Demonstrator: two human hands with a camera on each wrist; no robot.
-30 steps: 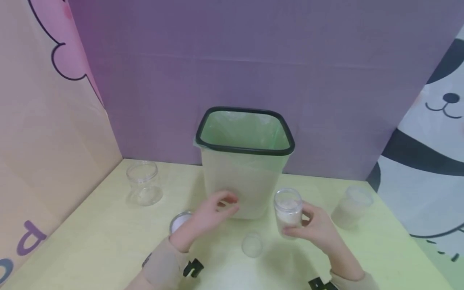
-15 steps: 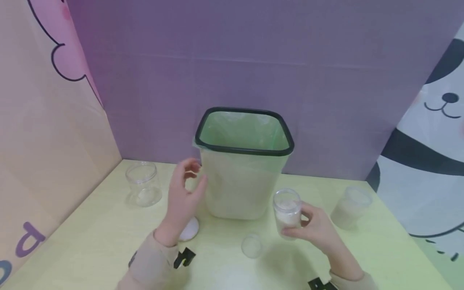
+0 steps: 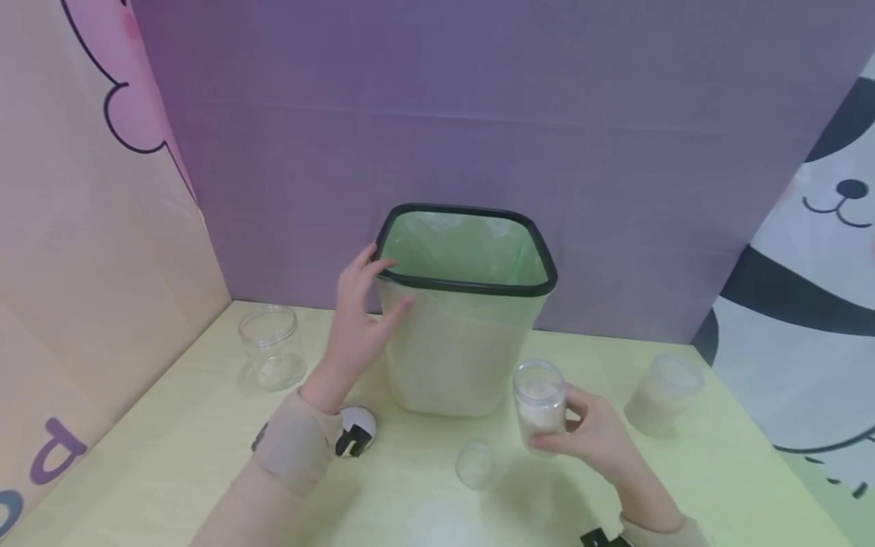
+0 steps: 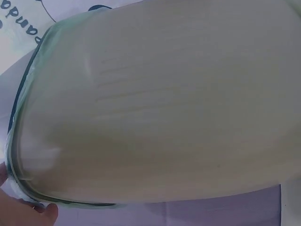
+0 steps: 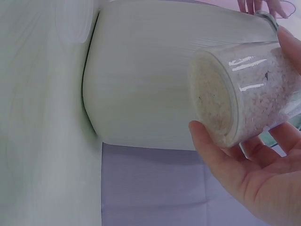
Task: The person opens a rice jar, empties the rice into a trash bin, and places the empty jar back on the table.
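"Green-lined bin (image 3: pixel 454 357) — where?"

"Just right of the left hand (image 3: pixel 358 315), which is at its rim (image 3: pixel 472 287); can't tell if gripping."

"Jar of pale grains (image 3: pixel 538 410)?"

"Gripped in the right hand (image 3: pixel 592 429) — second filled jar (image 3: pixel 659 395) right of that."

Soft, muted light fills the head view, with a milky haze and low contrast. It seems to fall from above: a blurred-edged shadow lies below the right hand's (image 3: pixel 595 433) grip, and the brightest patch of table (image 3: pixel 424 524) is farther down and to the left of it. Right of the grip, a second jar (image 3: pixel 663 395) looks hazy. The left wrist view is dimmer and greyer, the bin (image 4: pixel 155 94) smooth and low in detail, darkening toward the left hand (image 4: pixel 28 207). In the right wrist view, white glare streaks cross the gripped jar (image 5: pixel 261 94).
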